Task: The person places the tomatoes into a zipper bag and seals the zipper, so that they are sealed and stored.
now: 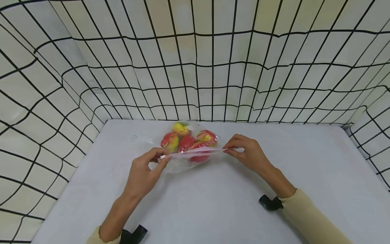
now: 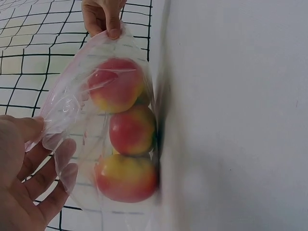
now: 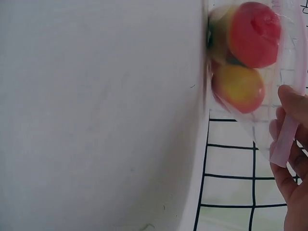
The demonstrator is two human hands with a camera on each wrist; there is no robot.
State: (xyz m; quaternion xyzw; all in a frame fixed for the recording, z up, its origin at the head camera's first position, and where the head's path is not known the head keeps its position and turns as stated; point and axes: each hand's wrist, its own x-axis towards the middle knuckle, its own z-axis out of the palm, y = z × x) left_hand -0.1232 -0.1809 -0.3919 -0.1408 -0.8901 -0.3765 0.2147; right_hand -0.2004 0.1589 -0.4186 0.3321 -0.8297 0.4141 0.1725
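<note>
A clear plastic zip bag [image 1: 179, 166] lies near the table's far edge, with several red and yellow apple-like fruits [image 1: 186, 144] inside. Its pale pink top strip [image 1: 195, 152] is stretched between both hands. My left hand [image 1: 141, 176] pinches the strip's left end between thumb and forefinger, beside a small white slider [image 1: 163, 156]. In the left wrist view, that hand's other fingers [image 2: 45, 178] lie behind the clear film. My right hand [image 1: 248, 154] pinches the right end of the strip, whose tip [image 3: 281, 156] sticks out past the thumb in the right wrist view.
The white table [image 1: 207, 210] reaches back to a pale wall covered by a black grid net [image 1: 196, 64]. More netting rises along the left and right sides. Dark wrist devices [image 1: 271, 202] sit beneath both forearms, by the beige sleeves [image 1: 307, 213].
</note>
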